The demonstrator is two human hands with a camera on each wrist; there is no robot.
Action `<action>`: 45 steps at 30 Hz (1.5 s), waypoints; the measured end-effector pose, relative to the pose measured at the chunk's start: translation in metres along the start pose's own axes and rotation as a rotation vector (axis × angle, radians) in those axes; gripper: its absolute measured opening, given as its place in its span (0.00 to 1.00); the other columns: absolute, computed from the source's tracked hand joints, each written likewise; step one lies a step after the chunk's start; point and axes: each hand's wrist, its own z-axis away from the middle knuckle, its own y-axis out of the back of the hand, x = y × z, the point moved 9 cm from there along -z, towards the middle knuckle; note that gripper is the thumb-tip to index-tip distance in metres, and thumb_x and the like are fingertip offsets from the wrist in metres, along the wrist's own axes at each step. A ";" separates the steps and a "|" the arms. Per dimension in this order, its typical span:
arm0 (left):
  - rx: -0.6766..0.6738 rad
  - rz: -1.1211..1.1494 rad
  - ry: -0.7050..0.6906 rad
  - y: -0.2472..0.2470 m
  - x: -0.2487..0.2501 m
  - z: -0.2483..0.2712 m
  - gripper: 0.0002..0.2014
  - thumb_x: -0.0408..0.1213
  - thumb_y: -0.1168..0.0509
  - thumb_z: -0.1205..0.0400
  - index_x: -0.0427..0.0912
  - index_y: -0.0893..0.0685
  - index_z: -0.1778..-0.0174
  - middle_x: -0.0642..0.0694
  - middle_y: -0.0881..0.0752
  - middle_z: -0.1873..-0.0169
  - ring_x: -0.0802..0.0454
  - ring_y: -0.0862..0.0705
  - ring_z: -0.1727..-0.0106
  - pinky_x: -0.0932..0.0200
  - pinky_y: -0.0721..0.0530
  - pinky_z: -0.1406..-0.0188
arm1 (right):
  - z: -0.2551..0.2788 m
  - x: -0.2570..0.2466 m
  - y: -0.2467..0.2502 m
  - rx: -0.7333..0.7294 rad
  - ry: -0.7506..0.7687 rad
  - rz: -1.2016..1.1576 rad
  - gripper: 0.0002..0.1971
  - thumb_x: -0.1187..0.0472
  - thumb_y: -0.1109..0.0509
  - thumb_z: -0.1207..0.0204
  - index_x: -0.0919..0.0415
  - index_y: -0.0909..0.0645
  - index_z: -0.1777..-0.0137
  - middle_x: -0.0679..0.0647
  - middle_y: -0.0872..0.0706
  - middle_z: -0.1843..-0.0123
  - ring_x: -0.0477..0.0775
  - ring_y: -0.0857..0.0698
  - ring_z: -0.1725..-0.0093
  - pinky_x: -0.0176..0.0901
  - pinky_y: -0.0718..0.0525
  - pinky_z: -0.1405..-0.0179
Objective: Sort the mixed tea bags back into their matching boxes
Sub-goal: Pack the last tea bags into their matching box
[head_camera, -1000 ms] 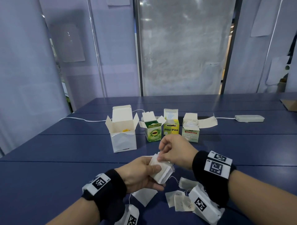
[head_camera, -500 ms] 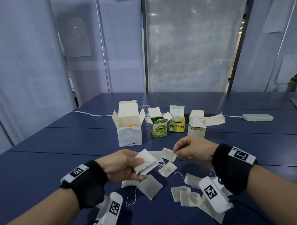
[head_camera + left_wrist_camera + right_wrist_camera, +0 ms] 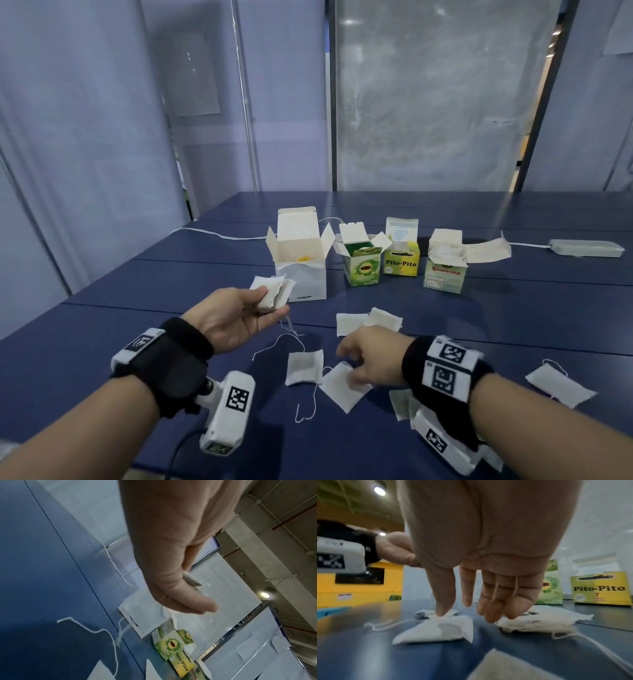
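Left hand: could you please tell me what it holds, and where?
The left hand pinches a small stack of white paper tea bags by its near end.

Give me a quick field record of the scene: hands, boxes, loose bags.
left hand: raised, palm up, holds a stack of tea bags
right hand: fingers straight, pointing down at loose tea bags; holds nothing
boxes: four in a row, all open: white box, green box, Pito-Pito box, Sambong box
table: blue; more bags lie scattered, one far right
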 end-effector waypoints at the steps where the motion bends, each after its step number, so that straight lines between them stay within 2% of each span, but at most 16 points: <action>1: 0.005 0.004 -0.005 0.000 0.002 0.000 0.12 0.29 0.46 0.13 0.23 0.22 0.46 0.33 0.11 0.59 0.39 0.12 0.56 0.52 0.09 0.69 | -0.003 -0.004 -0.005 -0.027 0.013 0.045 0.23 0.56 0.27 0.26 0.58 0.21 0.32 0.53 0.17 0.38 0.55 0.18 0.39 0.44 0.19 0.42; 3: 0.012 0.018 -0.016 0.000 0.006 0.002 0.12 0.29 0.47 0.12 0.24 0.22 0.47 0.33 0.10 0.62 0.39 0.10 0.61 0.52 0.10 0.71 | -0.008 -0.006 -0.010 -0.061 0.009 0.095 0.26 0.54 0.26 0.27 0.57 0.24 0.30 0.53 0.20 0.36 0.57 0.20 0.37 0.47 0.20 0.40; 5: 0.019 0.037 -0.030 0.002 0.010 0.003 0.12 0.29 0.47 0.12 0.24 0.22 0.48 0.33 0.10 0.63 0.40 0.10 0.64 0.53 0.10 0.72 | -0.009 -0.002 -0.011 -0.079 -0.034 0.071 0.25 0.52 0.25 0.29 0.53 0.24 0.32 0.51 0.22 0.39 0.54 0.20 0.41 0.44 0.20 0.46; 8: 0.044 0.046 -0.041 0.011 0.013 0.003 0.12 0.29 0.47 0.12 0.23 0.22 0.49 0.33 0.10 0.63 0.39 0.12 0.57 0.51 0.10 0.71 | -0.008 0.004 -0.010 -0.083 -0.061 0.019 0.16 0.53 0.22 0.32 0.53 0.20 0.47 0.47 0.21 0.50 0.48 0.21 0.55 0.39 0.22 0.61; 12: 0.072 0.000 -0.031 0.017 0.004 -0.002 0.12 0.30 0.46 0.12 0.22 0.23 0.46 0.32 0.14 0.53 0.37 0.15 0.53 0.47 0.09 0.69 | -0.004 0.010 -0.005 -0.056 -0.049 -0.102 0.06 0.57 0.25 0.28 0.53 0.20 0.60 0.44 0.17 0.63 0.44 0.21 0.63 0.34 0.22 0.64; 14: 0.072 -0.039 -0.017 0.015 -0.004 -0.004 0.12 0.29 0.47 0.12 0.22 0.24 0.43 0.31 0.17 0.51 0.36 0.16 0.53 0.46 0.10 0.70 | 0.002 0.016 0.002 -0.036 -0.061 -0.207 0.06 0.58 0.27 0.26 0.52 0.19 0.63 0.44 0.17 0.70 0.43 0.20 0.69 0.31 0.22 0.68; 16: 0.056 -0.076 -0.008 0.010 -0.013 -0.005 0.12 0.29 0.47 0.12 0.23 0.26 0.40 0.31 0.18 0.50 0.36 0.17 0.54 0.46 0.10 0.71 | 0.009 0.024 0.014 0.012 -0.092 -0.352 0.04 0.59 0.29 0.24 0.55 0.17 0.61 0.49 0.15 0.70 0.43 0.18 0.71 0.33 0.20 0.73; 19: 0.031 -0.104 0.013 -0.002 -0.026 -0.008 0.14 0.29 0.48 0.12 0.23 0.27 0.36 0.32 0.19 0.51 0.37 0.18 0.54 0.43 0.10 0.69 | 0.020 0.044 0.040 0.200 -0.160 -0.728 0.02 0.66 0.29 0.24 0.65 0.16 0.55 0.57 0.15 0.67 0.48 0.15 0.73 0.37 0.21 0.79; 23: 0.000 -0.114 0.046 -0.019 -0.038 -0.012 0.15 0.29 0.49 0.12 0.24 0.28 0.33 0.32 0.20 0.49 0.37 0.18 0.53 0.43 0.10 0.69 | 0.039 0.088 0.054 0.461 -0.378 -1.168 0.07 0.70 0.28 0.24 0.68 0.19 0.47 0.59 0.17 0.70 0.49 0.19 0.78 0.38 0.20 0.81; 26: -0.015 -0.133 0.063 -0.031 -0.043 -0.016 0.15 0.29 0.48 0.12 0.24 0.28 0.33 0.32 0.19 0.48 0.37 0.18 0.53 0.43 0.10 0.69 | 0.049 0.102 0.048 0.472 -0.461 -1.336 0.10 0.70 0.29 0.23 0.69 0.21 0.43 0.60 0.17 0.72 0.49 0.18 0.79 0.37 0.18 0.82; 30: -0.044 -0.207 0.081 -0.048 -0.052 -0.016 0.13 0.30 0.49 0.11 0.26 0.27 0.36 0.31 0.18 0.50 0.36 0.16 0.55 0.43 0.10 0.67 | 0.049 0.080 0.050 0.394 -0.329 -1.539 0.09 0.71 0.31 0.22 0.69 0.22 0.43 0.61 0.15 0.71 0.49 0.16 0.78 0.38 0.15 0.80; 34: -0.084 -0.275 0.115 -0.062 -0.062 -0.011 0.19 0.41 0.51 0.10 0.30 0.23 0.36 0.32 0.14 0.50 0.38 0.14 0.54 0.45 0.10 0.61 | 0.040 0.044 0.061 0.383 -0.189 -1.475 0.11 0.71 0.30 0.23 0.68 0.24 0.43 0.61 0.14 0.71 0.51 0.16 0.77 0.38 0.15 0.78; 38: -0.167 -0.240 0.163 -0.068 -0.064 -0.006 0.30 0.56 0.54 0.12 0.33 0.20 0.37 0.34 0.12 0.53 0.41 0.13 0.58 0.48 0.10 0.61 | 0.031 0.031 0.059 0.469 -0.212 -1.305 0.09 0.71 0.28 0.24 0.68 0.24 0.48 0.62 0.16 0.70 0.53 0.16 0.77 0.40 0.14 0.79; 40: -0.223 -0.256 0.161 -0.068 -0.063 -0.002 0.27 0.53 0.51 0.12 0.32 0.20 0.36 0.35 0.12 0.53 0.43 0.12 0.58 0.50 0.10 0.60 | 0.025 0.027 0.055 0.484 -0.216 -1.282 0.07 0.71 0.27 0.25 0.68 0.24 0.51 0.62 0.17 0.71 0.53 0.16 0.78 0.41 0.14 0.80; 43: -0.281 -0.315 0.125 -0.065 -0.058 0.004 0.16 0.39 0.43 0.14 0.31 0.20 0.36 0.35 0.13 0.53 0.44 0.12 0.55 0.53 0.10 0.59 | 0.017 0.022 0.053 0.494 -0.198 -1.228 0.06 0.70 0.26 0.26 0.67 0.22 0.56 0.61 0.16 0.74 0.52 0.16 0.78 0.39 0.17 0.81; 45: -0.277 -0.312 0.097 -0.051 -0.050 0.006 0.12 0.31 0.42 0.15 0.30 0.19 0.40 0.35 0.13 0.55 0.44 0.12 0.57 0.54 0.10 0.61 | 0.004 0.009 0.051 0.469 -0.178 -1.140 0.05 0.69 0.24 0.27 0.66 0.19 0.59 0.58 0.16 0.75 0.50 0.18 0.78 0.37 0.18 0.82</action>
